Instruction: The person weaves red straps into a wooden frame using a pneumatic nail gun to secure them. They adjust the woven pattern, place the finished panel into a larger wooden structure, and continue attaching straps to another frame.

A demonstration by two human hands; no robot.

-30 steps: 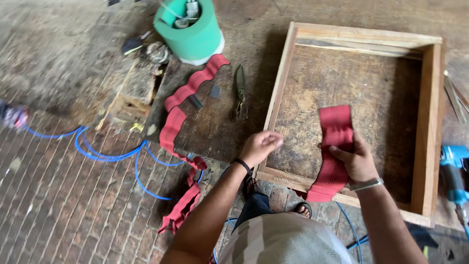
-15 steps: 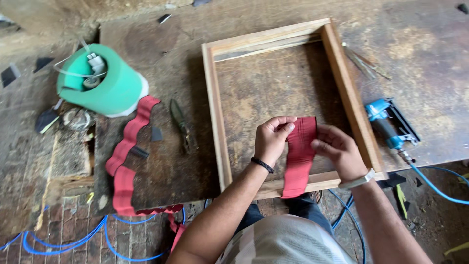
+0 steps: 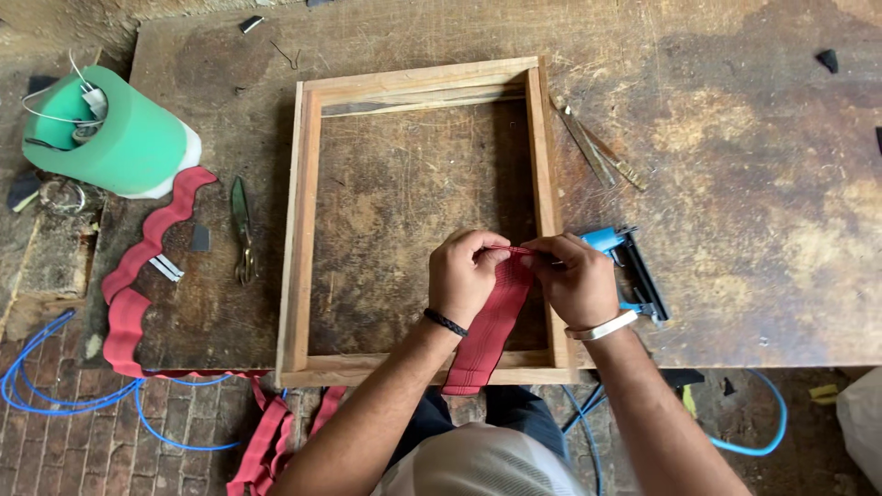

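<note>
Two hands: left hand (image 3: 467, 274), right hand (image 3: 574, 277) pinch one red strap (image 3: 491, 326) | one wooden frame (image 3: 299, 220)

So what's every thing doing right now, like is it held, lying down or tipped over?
Left hand: pinching the strap's top end.
Right hand: pinching the same end.
Strap: held, draped over the frame's near rail.
Frame: lying flat on the bench.
Bucket: tipped on its side.
Scissors: lying closed, untouched.
Stapler: lying beside the frame.
Hose: loose on the floor.
</note>
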